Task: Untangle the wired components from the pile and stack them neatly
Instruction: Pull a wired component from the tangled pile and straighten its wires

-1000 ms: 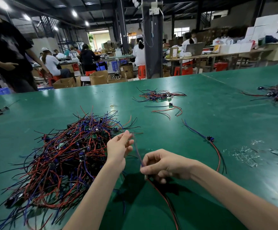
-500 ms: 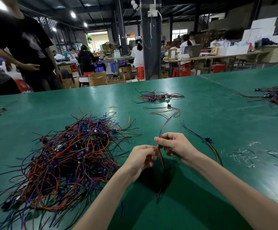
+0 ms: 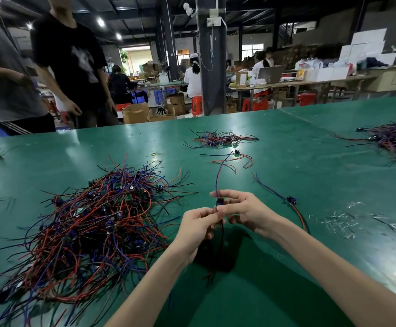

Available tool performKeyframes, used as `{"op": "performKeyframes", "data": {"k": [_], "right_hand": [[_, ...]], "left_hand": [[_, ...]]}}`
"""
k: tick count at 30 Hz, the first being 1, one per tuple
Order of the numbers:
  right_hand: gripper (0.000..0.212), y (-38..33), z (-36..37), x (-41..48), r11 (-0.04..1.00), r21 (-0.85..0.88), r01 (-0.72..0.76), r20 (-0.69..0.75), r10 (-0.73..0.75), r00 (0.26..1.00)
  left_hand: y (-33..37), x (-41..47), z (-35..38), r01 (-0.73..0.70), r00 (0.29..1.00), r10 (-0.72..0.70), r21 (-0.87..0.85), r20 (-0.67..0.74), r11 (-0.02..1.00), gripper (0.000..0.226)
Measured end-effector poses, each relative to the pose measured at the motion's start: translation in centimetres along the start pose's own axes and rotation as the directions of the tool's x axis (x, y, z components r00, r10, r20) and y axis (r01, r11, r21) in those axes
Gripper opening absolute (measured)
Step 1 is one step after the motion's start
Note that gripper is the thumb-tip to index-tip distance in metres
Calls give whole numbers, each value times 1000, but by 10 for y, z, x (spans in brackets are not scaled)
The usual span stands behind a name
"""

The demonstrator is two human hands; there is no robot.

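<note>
wired component point(image 3: 218, 202) pinched between both hands' fingers point(image 3: 221, 208)

The tangled wire pile point(image 3: 93, 223) crowds the left of the desk point(image 3: 310, 161), and a bare strip runs between it and the single wired component point(image 3: 291, 199) at right.
</note>
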State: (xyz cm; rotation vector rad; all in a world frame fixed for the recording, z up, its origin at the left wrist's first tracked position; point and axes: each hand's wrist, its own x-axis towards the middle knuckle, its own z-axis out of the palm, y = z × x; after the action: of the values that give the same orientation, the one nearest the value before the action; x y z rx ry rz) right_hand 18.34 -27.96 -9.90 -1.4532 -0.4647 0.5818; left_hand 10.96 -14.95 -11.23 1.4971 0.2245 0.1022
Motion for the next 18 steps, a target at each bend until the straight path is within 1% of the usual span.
{"op": "performKeyframes", "data": {"k": [3, 7, 10, 12, 14, 18], "right_hand": [[40, 1, 0, 0, 999, -23, 27, -2, -27, 1000], [40, 4, 1, 2, 997, -26, 69, -43, -70, 997], [39, 5, 2, 3, 996, 35, 84, -63, -82, 995], [38, 5, 2, 4, 993, 90, 81, -79, -74, 994], [36, 5, 1, 6, 989, 119, 84, -103, -71, 992], [36, 4, -3, 9, 989, 101, 111, -177, -92, 980]], "left_hand": [[0, 0, -1, 2, 1000, -2, -15, -5, 1000, 16], [3, 0, -2, -22, 1000, 23, 29, -15, 999, 19], [4, 2, -3, -49, 998, 52, 74, -32, 996, 20], [4, 1, -2, -69, 997, 70, 79, -15, 994, 20], [3, 0, 1, -76, 997, 75, 52, 20, 996, 22], [1, -2, 4, 2, 996, 1, -33, 88, 999, 23]]}}
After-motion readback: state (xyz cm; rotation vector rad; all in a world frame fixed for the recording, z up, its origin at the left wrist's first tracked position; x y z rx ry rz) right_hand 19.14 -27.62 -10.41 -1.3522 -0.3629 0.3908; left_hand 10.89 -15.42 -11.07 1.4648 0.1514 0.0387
